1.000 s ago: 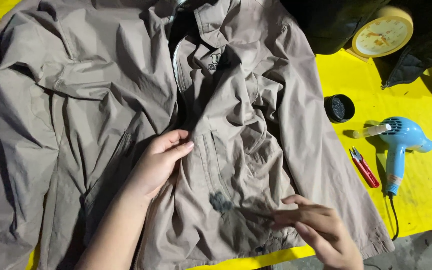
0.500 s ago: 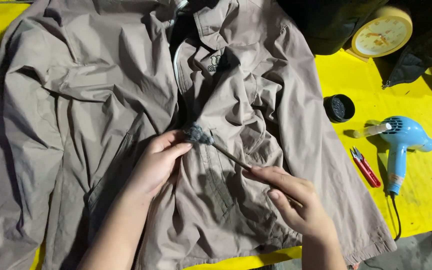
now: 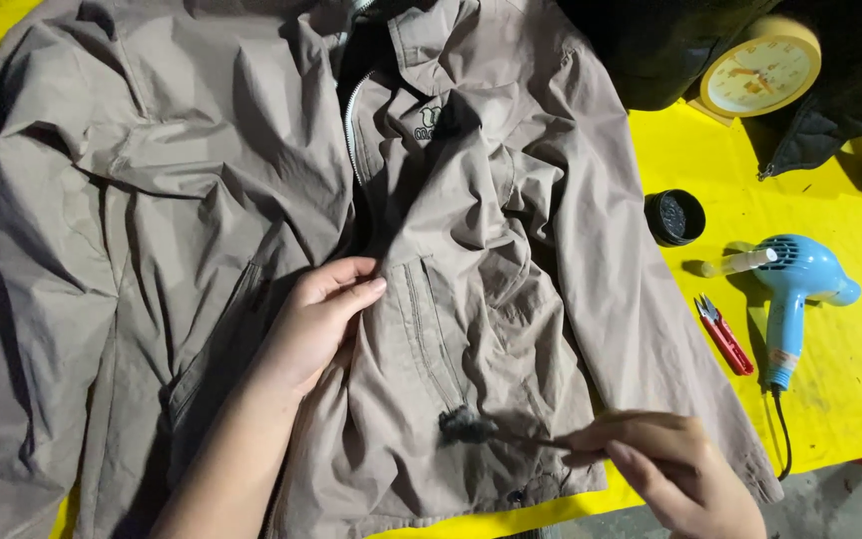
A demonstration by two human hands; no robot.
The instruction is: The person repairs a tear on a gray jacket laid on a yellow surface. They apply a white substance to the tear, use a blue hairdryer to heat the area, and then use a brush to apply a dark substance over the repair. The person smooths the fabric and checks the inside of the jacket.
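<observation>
From the head camera I look down on a bright yellow table cover (image 3: 850,399), with a strip of grey floor showing at the lower right corner. A grey-brown jacket (image 3: 202,200) lies spread open across most of it, heavily creased, its zip running down the middle.

My left hand (image 3: 316,319) lies flat on the jacket's front panel just beside the zip, fingers together and pressed down on the cloth, gripping nothing. My right hand (image 3: 665,464) pinches the thin handle of a small brush (image 3: 469,427), whose dark bristle head touches the fabric low on the right panel, below the pocket seam and near the hem.

Off to the right, well apart from the hands, sit a small black round pot (image 3: 674,218), a blue hairdryer (image 3: 795,294) with its cord trailing to the table edge, red snips (image 3: 722,334), and a round cream clock (image 3: 760,72) beside some dark clothing (image 3: 840,100).

What worries me: the cloth under the brush is rumpled, so the bristles could drag a fold along. The left hand rests some way above the brush, so that lower stretch may slide. Dark residue on the bristles might also smear outward into clean fabric.
</observation>
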